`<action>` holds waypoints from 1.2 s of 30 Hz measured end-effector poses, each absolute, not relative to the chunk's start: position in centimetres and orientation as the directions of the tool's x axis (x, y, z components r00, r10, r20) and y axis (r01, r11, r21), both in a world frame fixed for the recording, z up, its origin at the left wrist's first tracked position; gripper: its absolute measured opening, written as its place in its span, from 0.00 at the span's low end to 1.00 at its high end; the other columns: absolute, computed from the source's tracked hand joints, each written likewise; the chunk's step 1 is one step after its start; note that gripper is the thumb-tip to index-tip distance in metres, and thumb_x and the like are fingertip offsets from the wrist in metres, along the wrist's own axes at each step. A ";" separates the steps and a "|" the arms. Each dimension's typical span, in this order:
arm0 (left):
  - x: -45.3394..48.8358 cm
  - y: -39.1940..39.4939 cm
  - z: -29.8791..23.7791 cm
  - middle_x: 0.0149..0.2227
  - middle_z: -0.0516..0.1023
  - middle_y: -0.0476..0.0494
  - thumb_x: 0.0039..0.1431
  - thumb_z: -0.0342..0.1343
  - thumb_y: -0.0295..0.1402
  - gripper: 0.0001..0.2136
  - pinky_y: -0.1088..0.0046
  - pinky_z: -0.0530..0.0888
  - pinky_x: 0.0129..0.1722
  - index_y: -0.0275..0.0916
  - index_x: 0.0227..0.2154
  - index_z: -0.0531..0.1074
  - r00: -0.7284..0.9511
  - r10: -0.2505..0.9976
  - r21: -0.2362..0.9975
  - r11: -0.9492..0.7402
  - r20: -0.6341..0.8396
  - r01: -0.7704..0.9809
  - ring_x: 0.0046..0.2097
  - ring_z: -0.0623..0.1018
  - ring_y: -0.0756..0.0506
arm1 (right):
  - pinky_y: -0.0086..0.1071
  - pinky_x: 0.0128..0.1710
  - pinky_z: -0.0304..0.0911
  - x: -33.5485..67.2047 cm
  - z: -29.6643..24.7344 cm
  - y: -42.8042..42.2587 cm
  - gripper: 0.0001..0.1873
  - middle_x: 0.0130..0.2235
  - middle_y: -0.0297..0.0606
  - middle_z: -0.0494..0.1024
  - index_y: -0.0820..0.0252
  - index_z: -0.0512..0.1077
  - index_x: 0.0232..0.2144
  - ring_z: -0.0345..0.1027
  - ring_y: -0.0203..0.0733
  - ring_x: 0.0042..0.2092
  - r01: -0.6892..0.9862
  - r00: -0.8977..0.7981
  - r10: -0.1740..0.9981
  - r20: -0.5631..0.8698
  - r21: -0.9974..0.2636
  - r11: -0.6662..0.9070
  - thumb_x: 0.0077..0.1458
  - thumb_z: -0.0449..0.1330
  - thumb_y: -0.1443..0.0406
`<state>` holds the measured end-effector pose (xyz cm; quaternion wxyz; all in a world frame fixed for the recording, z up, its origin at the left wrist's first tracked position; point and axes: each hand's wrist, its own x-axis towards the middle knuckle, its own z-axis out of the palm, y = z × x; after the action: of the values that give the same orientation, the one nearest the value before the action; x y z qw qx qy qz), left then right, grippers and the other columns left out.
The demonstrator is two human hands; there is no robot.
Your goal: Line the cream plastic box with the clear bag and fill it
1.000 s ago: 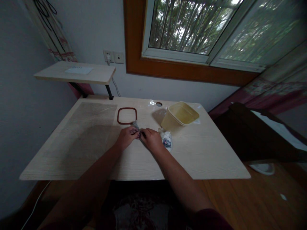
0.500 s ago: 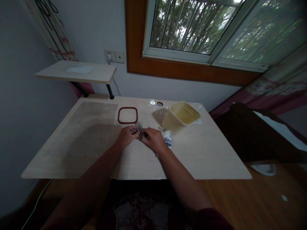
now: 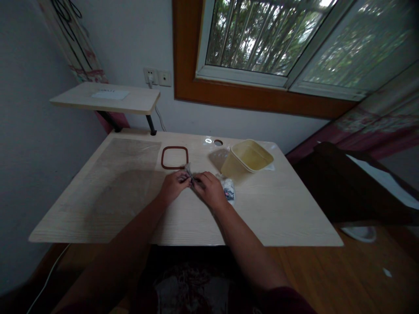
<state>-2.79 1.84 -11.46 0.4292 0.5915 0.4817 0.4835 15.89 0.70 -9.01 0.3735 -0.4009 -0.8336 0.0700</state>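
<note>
Over the middle of the table, my left hand [image 3: 173, 185] and my right hand [image 3: 209, 187] meet, fingers closed. Between them they pinch a small, crumpled, greyish see-through plastic bag [image 3: 187, 168]. A twisted tuft of it sticks up above the fingertips; my fingers hide the rest. Just right of my right hand lies a white plastic packet [image 3: 228, 190] with a dark print, partly covered by that hand. Beyond my left hand a reddish-brown rounded-square ring [image 3: 162, 158] rests flat on the table.
A pale yellow plastic tub [image 3: 234, 163] stands tilted-looking at the back right of the light wood table [image 3: 288, 213]. A clear sheet [image 3: 131, 161] covers the table's left part. A raised shelf [image 3: 137, 98] with a paper is at the back left, below a wall socket [image 3: 151, 76].
The bag's loose top, spread wider before, is now gathered into a narrower twist. My right fingers have shifted slightly at the bag's neck. Tub, ring and packet stay put.
</note>
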 end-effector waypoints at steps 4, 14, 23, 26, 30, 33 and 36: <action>-2.7 1.5 -11.5 0.31 0.83 0.46 0.55 0.62 0.36 0.07 0.73 0.81 0.37 0.39 0.34 0.77 0.070 0.961 0.898 -0.275 0.268 0.343 0.33 0.83 0.47 | 0.35 0.43 0.67 15.6 -9.5 0.6 0.04 0.39 0.42 0.76 0.60 0.75 0.41 0.71 0.47 0.42 0.710 -0.392 0.743 0.543 -0.334 0.620 0.64 0.63 0.68; -2.4 1.4 -11.0 0.31 0.82 0.46 0.53 0.62 0.32 0.06 0.74 0.80 0.37 0.39 0.34 0.78 0.058 0.965 0.885 -0.257 0.254 0.387 0.33 0.82 0.47 | 0.33 0.40 0.65 15.3 -9.4 0.4 0.03 0.37 0.41 0.75 0.60 0.75 0.39 0.70 0.46 0.40 0.751 -0.387 0.755 0.530 -0.293 0.591 0.61 0.63 0.67; -2.5 2.0 -11.1 0.31 0.82 0.45 0.51 0.62 0.35 0.09 0.72 0.81 0.38 0.37 0.34 0.76 0.059 0.991 0.986 -0.125 0.118 0.115 0.34 0.83 0.47 | 0.32 0.40 0.66 16.3 -9.2 0.6 0.05 0.36 0.40 0.75 0.59 0.74 0.40 0.70 0.43 0.38 0.563 -0.382 0.685 0.620 -0.432 0.705 0.64 0.61 0.64; -2.6 2.0 -11.0 0.32 0.82 0.45 0.52 0.62 0.37 0.10 0.72 0.81 0.38 0.37 0.35 0.75 0.069 0.990 0.986 -0.132 0.126 0.098 0.34 0.83 0.47 | 0.33 0.42 0.67 16.2 -9.1 0.5 0.04 0.38 0.40 0.76 0.58 0.74 0.41 0.71 0.44 0.40 0.563 -0.370 0.713 0.596 -0.467 0.682 0.64 0.61 0.66; -2.6 1.8 -10.9 0.30 0.81 0.45 0.54 0.62 0.37 0.08 0.72 0.81 0.39 0.38 0.34 0.76 0.063 0.979 0.959 -0.201 0.192 0.202 0.34 0.83 0.47 | 0.35 0.45 0.67 16.0 -8.8 0.4 0.04 0.40 0.42 0.76 0.58 0.74 0.41 0.71 0.47 0.44 0.629 -0.364 0.747 0.556 -0.445 0.637 0.63 0.64 0.66; -2.7 1.6 -10.9 0.31 0.82 0.45 0.54 0.62 0.36 0.07 0.72 0.81 0.39 0.39 0.34 0.76 0.068 0.968 0.926 -0.250 0.241 0.283 0.34 0.83 0.46 | 0.35 0.44 0.67 15.8 -8.7 0.4 0.03 0.39 0.42 0.76 0.59 0.75 0.41 0.71 0.47 0.43 0.676 -0.369 0.752 0.546 -0.397 0.620 0.64 0.64 0.67; -2.7 1.3 -10.9 0.32 0.82 0.45 0.55 0.62 0.34 0.07 0.73 0.80 0.38 0.39 0.35 0.77 0.091 0.957 0.882 -0.290 0.277 0.370 0.34 0.82 0.47 | 0.35 0.43 0.66 15.6 -8.9 0.3 0.04 0.39 0.42 0.76 0.59 0.75 0.41 0.71 0.47 0.43 0.736 -0.380 0.769 0.515 -0.335 0.588 0.63 0.64 0.67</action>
<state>-2.66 1.34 -10.92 0.3240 0.6637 0.4998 0.4525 15.65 0.30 -8.95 0.3240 -0.4531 -0.8301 0.0252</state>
